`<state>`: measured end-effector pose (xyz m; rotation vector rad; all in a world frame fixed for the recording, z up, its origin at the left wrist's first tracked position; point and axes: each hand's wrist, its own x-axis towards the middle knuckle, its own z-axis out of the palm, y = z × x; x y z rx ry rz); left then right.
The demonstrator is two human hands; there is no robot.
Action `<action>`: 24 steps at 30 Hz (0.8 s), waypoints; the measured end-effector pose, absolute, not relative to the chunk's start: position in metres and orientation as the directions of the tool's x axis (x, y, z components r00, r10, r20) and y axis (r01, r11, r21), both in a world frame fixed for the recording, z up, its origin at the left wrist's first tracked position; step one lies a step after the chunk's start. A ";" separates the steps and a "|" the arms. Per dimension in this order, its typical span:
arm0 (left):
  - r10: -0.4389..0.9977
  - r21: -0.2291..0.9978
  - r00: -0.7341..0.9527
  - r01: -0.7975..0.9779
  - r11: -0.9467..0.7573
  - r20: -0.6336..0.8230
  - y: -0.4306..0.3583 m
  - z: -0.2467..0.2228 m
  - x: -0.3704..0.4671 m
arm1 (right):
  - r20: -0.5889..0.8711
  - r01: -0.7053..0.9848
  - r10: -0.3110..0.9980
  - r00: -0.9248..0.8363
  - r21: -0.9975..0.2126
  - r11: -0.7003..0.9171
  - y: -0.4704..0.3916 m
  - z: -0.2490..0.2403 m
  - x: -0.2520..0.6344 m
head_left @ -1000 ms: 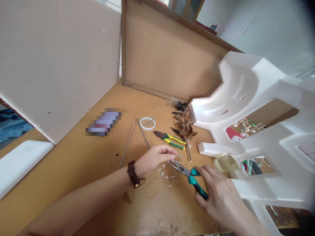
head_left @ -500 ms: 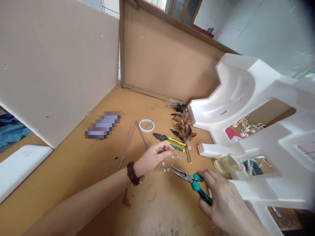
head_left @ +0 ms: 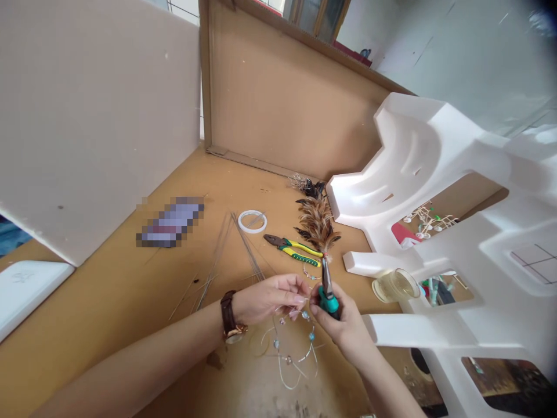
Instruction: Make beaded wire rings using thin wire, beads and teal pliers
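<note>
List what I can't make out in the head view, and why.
Head view, all four:
Grips of the teal pliers: mostly hidden by the right hand.
End of the beaded wire at the left hand: too fine, partly behind fingers.
Screen of the phone-like object: pixelated.
White slab's left end: cut off by the picture edge.

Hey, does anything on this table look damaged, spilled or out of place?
Yes: a dark brown patch, below the wristwatch in view, breaks the tan tabletop; stain or damage, I can't tell. Loose wires lie scattered beyond the left hand. I see no clear spill.
</note>
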<state>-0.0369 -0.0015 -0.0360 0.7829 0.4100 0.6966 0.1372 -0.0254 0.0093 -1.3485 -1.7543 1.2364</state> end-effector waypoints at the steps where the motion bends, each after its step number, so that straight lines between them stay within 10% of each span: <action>1: 0.699 0.739 0.710 -0.424 0.524 -0.088 -0.001 -0.038 -0.037 | -0.077 0.384 0.953 -0.293 -0.922 0.044 -0.026 0.007 0.136; 11: 0.763 0.670 0.645 -0.553 0.496 -0.033 0.003 -0.037 -0.042 | -0.256 -0.021 0.951 -0.176 -0.964 -0.264 -0.025 -0.005 0.140; 24: 0.905 0.930 0.410 -0.277 0.243 -0.115 -0.007 -0.040 -0.024 | -0.080 -0.089 0.993 -0.086 -0.992 -0.088 -0.021 -0.010 0.150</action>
